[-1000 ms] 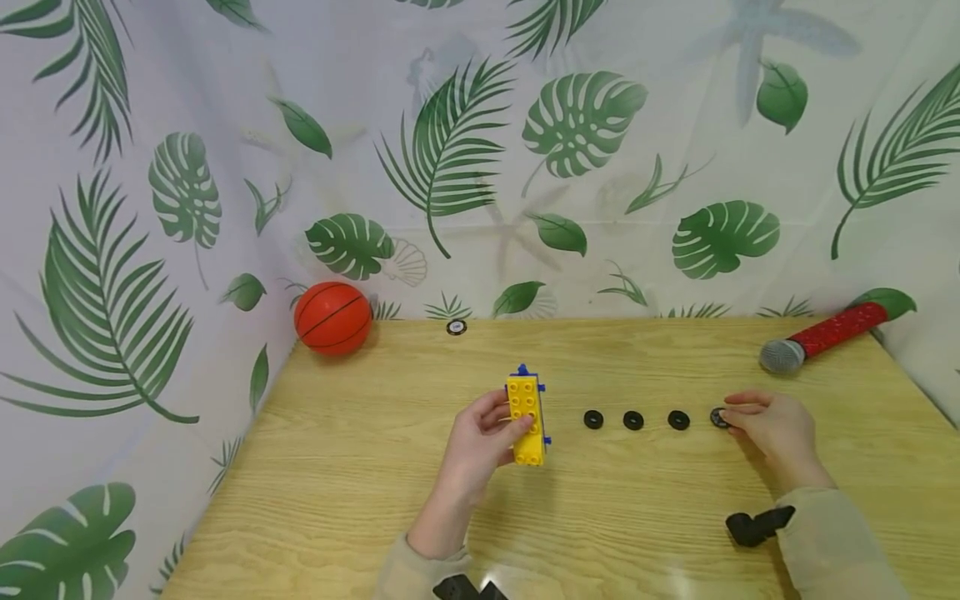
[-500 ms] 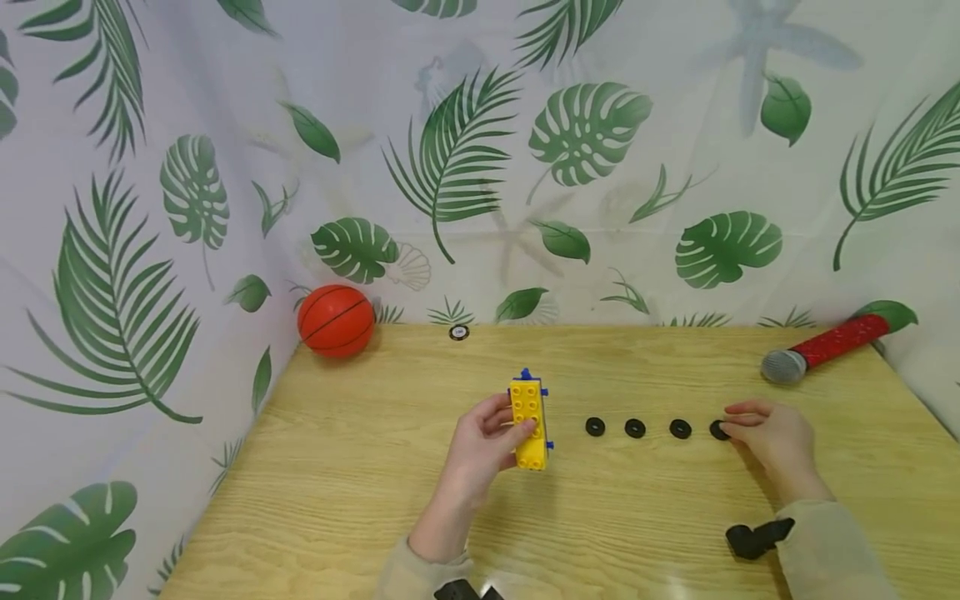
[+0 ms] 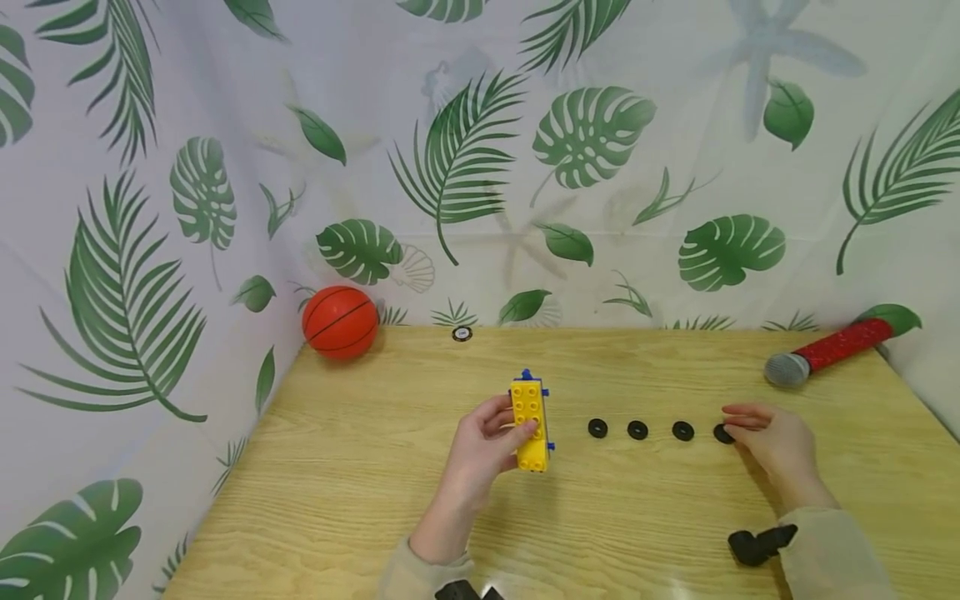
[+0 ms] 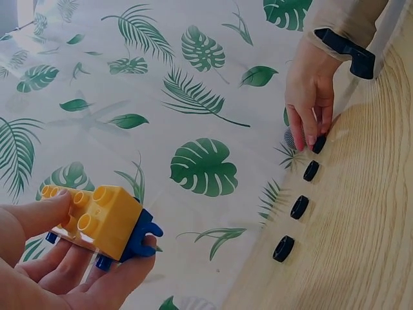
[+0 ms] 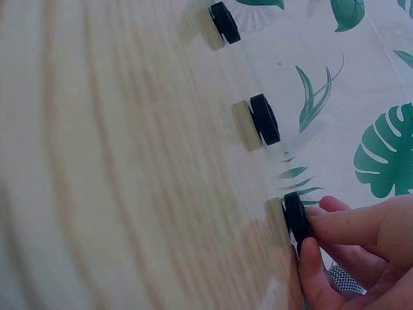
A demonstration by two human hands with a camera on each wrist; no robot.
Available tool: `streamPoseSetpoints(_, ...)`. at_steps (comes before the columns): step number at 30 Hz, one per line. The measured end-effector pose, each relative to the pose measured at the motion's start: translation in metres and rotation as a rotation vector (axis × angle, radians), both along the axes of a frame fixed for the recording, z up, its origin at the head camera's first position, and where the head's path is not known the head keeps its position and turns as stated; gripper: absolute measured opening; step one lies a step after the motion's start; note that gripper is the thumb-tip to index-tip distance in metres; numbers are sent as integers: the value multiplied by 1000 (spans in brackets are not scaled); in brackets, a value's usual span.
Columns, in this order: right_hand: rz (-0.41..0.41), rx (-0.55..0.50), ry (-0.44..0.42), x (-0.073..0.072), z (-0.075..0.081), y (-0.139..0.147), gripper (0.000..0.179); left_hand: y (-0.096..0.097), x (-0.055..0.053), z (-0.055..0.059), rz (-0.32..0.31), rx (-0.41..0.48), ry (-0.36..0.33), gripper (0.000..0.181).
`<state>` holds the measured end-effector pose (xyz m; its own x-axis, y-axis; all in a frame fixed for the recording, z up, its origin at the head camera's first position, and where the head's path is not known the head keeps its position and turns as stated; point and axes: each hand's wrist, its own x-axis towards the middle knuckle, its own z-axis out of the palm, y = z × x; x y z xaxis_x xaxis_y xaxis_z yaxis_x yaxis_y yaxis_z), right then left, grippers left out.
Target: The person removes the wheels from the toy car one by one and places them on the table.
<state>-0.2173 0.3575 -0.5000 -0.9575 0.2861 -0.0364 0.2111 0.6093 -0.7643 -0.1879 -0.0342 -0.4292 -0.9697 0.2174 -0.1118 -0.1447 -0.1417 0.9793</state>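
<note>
My left hand grips a yellow studded toy block on a blue base with small blue axle pegs and a blue hook at one end. The thumb presses the studded side and the fingers curl behind it, above the table. At the right, my right hand pinches the rightmost black toy wheel at the table surface. In the right wrist view the fingertips meet that toy wheel at its edge. Three more black wheels, a left one, a middle one and another, lie flat in a row.
An orange-red toy basketball sits at the back left. A poker chip lies near the back edge. A red microphone is at the back right. Leaf-printed cloth hangs behind the wooden table.
The right fingers have lowered the rightmost wheel from a slight tilt to flat. The left hand keeps its hold on the block. The head view has shifted slightly.
</note>
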Motion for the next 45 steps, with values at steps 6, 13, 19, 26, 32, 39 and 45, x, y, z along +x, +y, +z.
streamPoseSetpoints(6,3,-47,-2,1,0,1,38,0,0,1,-1,11,4,44)
streamPoseSetpoints(13,-56,21,16,7,6,2,39,-1,-1,1,0,15,-12,50)
streamPoseSetpoints(19,-84,-47,0,9,17,0,44,-4,-1,0,-6,6,-10,54)
streamPoseSetpoints(26,52,-246,141,11,35,-17,38,-4,-1,-1,1,-24,-6,49)
streamPoseSetpoints(32,118,-302,210,20,63,-43,38,-1,-2,1,-8,-44,32,41)
streamPoseSetpoints(39,187,-283,254,32,81,-72,39,-2,-2,0,2,-65,46,35)
streamPoseSetpoints(45,220,-284,290,41,96,-94,36,-4,-2,-1,11,-55,48,33)
